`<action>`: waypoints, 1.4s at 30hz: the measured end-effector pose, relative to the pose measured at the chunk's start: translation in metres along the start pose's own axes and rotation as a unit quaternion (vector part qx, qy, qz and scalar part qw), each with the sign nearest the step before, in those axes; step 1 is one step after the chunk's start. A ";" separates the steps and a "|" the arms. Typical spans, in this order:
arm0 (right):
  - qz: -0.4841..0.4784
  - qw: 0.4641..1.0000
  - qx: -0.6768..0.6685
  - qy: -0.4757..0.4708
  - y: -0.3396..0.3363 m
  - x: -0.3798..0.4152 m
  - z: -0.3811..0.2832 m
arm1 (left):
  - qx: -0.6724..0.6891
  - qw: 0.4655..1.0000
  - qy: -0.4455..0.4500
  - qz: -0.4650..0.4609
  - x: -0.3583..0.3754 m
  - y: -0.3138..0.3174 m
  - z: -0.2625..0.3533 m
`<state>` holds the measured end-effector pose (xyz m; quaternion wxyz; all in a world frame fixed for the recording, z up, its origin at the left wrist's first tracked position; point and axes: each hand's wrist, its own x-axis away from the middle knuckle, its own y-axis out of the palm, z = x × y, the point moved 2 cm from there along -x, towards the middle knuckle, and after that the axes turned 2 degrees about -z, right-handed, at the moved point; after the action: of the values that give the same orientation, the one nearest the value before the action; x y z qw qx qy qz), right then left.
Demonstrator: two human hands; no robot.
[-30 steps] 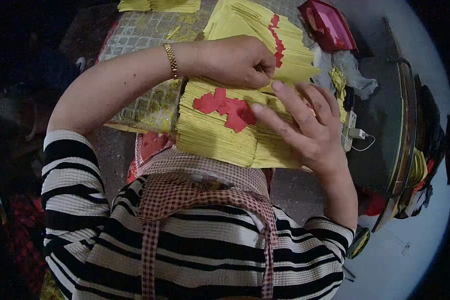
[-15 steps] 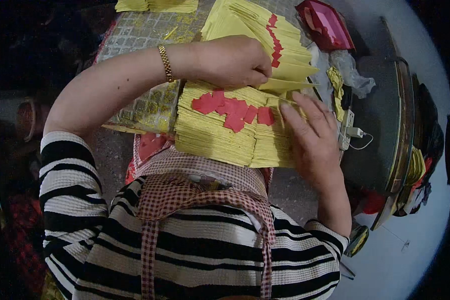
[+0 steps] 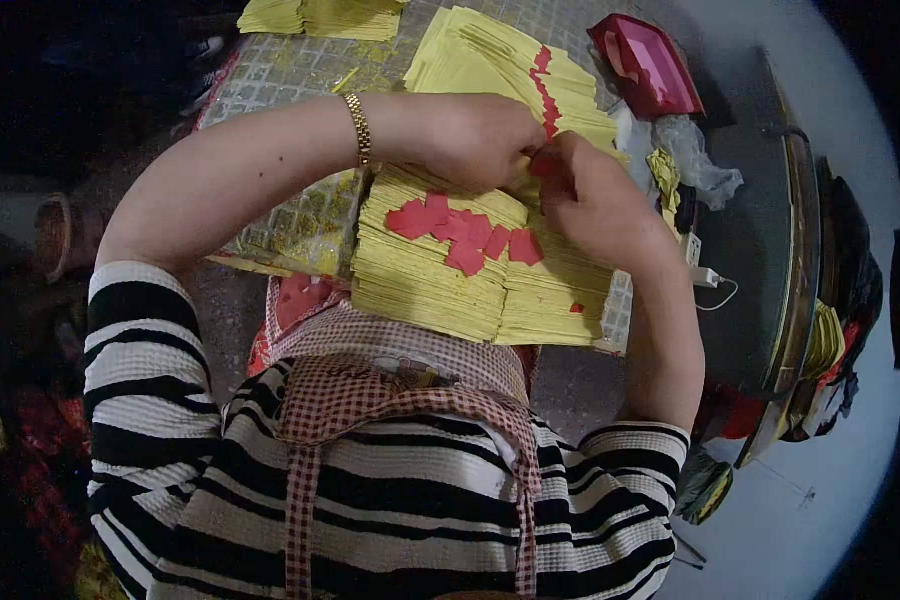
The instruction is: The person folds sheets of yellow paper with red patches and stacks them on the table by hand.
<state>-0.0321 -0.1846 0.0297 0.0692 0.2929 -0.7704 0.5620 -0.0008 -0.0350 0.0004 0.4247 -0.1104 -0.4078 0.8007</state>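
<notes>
Stacks of yellow paper [image 3: 430, 290] lie on the table in front of me, with several red paper pieces [image 3: 460, 235] scattered on top. Behind them a fanned yellow stack [image 3: 480, 60] carries a row of red pieces [image 3: 544, 85]. My left hand [image 3: 485, 140], with a gold bracelet at the wrist, has its fingers closed at the near edge of the fanned stack; what it grips is hidden. Touching or nearly touching it, my right hand [image 3: 605, 200] pinches a red paper piece [image 3: 547, 160] between thumb and fingers.
More yellow paper [image 3: 320, 18] lies at the back left of the tiled table [image 3: 280, 80]. At the back right are a red box [image 3: 655, 65], clear plastic [image 3: 705, 165] and crumpled yellow paper [image 3: 664, 180]. A power strip [image 3: 692, 250] with a white plug sits at the right.
My right hand has moved up and left from the near stack to meet my left hand, and a red piece now shows at its fingers. My left hand has shifted slightly right.
</notes>
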 end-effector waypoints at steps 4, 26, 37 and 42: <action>0.072 0.996 0.052 0.024 0.006 0.005 -0.004 | 0.032 0.999 -0.023 -0.009 0.003 -0.001 0.003; 0.250 0.954 -0.150 -0.069 0.021 0.013 0.020 | 0.129 0.991 -0.034 0.018 0.012 0.002 0.011; 0.330 0.921 -0.109 0.174 0.007 -0.012 0.159 | 0.028 0.993 -0.111 0.036 -0.027 -0.018 -0.019; 0.215 0.956 0.046 0.192 0.033 -0.049 0.208 | -0.001 0.995 -0.096 0.021 -0.032 -0.025 -0.016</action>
<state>0.0368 -0.3489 -0.0934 0.0800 0.0094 -0.7608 0.6440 0.0421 -0.0434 0.0035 0.3670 -0.0419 -0.4451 0.8157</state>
